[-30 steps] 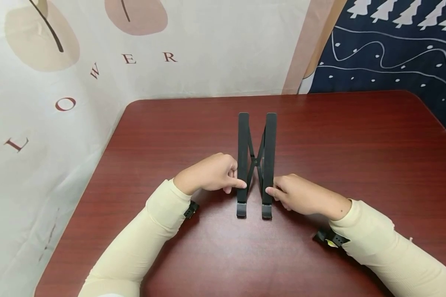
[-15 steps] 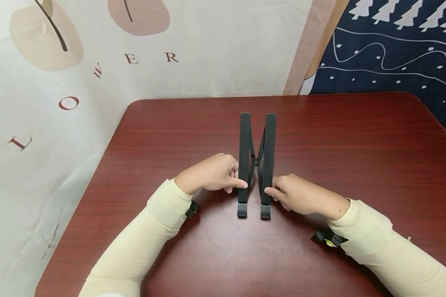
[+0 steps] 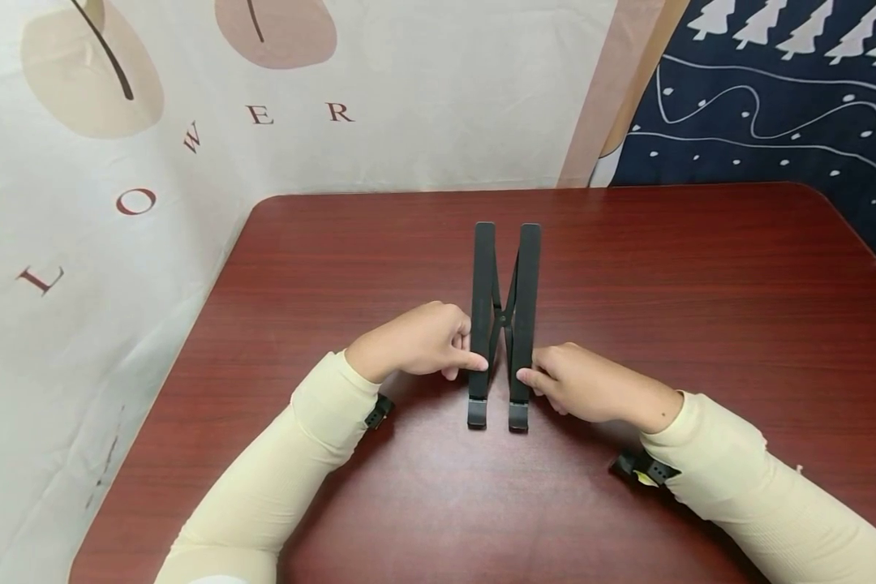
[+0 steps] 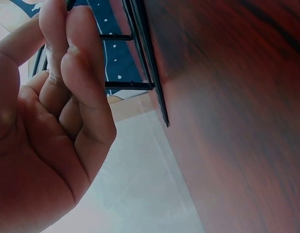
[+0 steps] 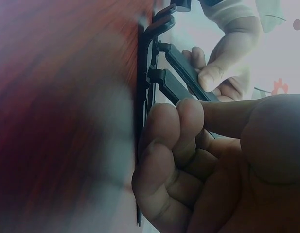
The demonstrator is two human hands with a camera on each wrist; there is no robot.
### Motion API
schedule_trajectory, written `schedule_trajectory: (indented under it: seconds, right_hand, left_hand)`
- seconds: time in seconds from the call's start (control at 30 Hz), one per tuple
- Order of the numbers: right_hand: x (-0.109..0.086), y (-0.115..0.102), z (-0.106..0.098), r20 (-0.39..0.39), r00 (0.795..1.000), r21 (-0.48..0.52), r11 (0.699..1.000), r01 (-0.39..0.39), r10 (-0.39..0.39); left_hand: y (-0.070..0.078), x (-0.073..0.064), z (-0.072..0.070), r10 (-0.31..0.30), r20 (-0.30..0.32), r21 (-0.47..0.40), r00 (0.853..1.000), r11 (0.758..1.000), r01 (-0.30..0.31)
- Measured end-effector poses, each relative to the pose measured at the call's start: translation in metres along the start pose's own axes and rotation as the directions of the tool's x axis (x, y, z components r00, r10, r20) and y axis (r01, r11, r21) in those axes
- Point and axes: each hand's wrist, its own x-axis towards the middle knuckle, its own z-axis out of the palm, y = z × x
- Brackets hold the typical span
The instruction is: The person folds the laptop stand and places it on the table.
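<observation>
Black and slim, the stand is resting around the middle of the desk. Left grip and right grip are each pinching one bar near its lipped end; matching pressure from both sides should be sparing the crossed links any twisting.

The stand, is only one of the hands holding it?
No, the left hand holds its left bar and the right hand holds its right bar.
</observation>
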Motion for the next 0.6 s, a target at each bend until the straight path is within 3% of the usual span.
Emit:
schedule_trajectory:
  seconds: [0.6]
  right_hand:
    - [0.0040,-0.0047,0.0018,-0.004,1.000,0.000,1.000,0.005,-0.005]
  left_hand:
    - [-0.0019,0.0011,0.0014,-0.002,-0.002,-0.002,1.000,1.000,0.002]
